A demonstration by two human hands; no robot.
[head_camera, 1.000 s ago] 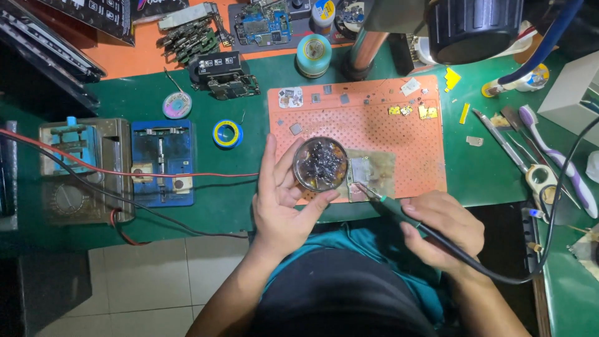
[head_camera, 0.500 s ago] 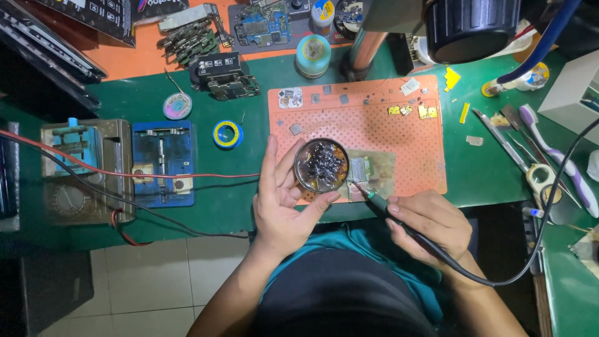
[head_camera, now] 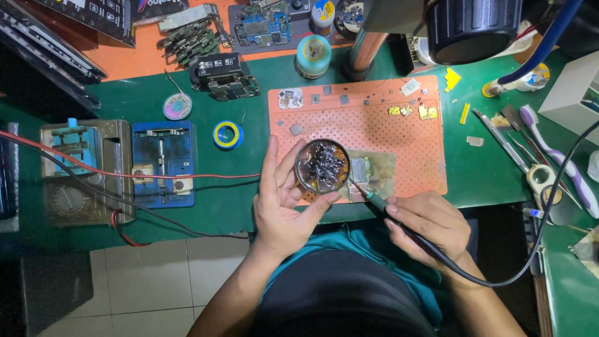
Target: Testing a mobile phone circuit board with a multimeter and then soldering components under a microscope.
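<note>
My left hand [head_camera: 282, 206] cups a round tin of dark metal cleaning wool [head_camera: 322, 166] at the near edge of the orange work mat [head_camera: 399, 134]. My right hand [head_camera: 427, 226] grips a soldering iron [head_camera: 374, 201] by its dark handle, and its black cord trails off to the right. The iron's tip points up and left, touching the tin's right rim. Just right of the tin a small green circuit board [head_camera: 363, 170] lies on the mat.
A blue board holder [head_camera: 163, 163], a multimeter [head_camera: 81, 173] with red and black leads, a yellow-blue tape roll [head_camera: 227, 134] and a solder wick spool [head_camera: 177, 106] lie on the green bench to the left. Tweezers and hand tools [head_camera: 536, 156] lie right. A microscope column [head_camera: 368, 47] stands behind.
The iron's tip has moved slightly left, from over the small board to the tin's rim. The left hand has kept holding the tin.
</note>
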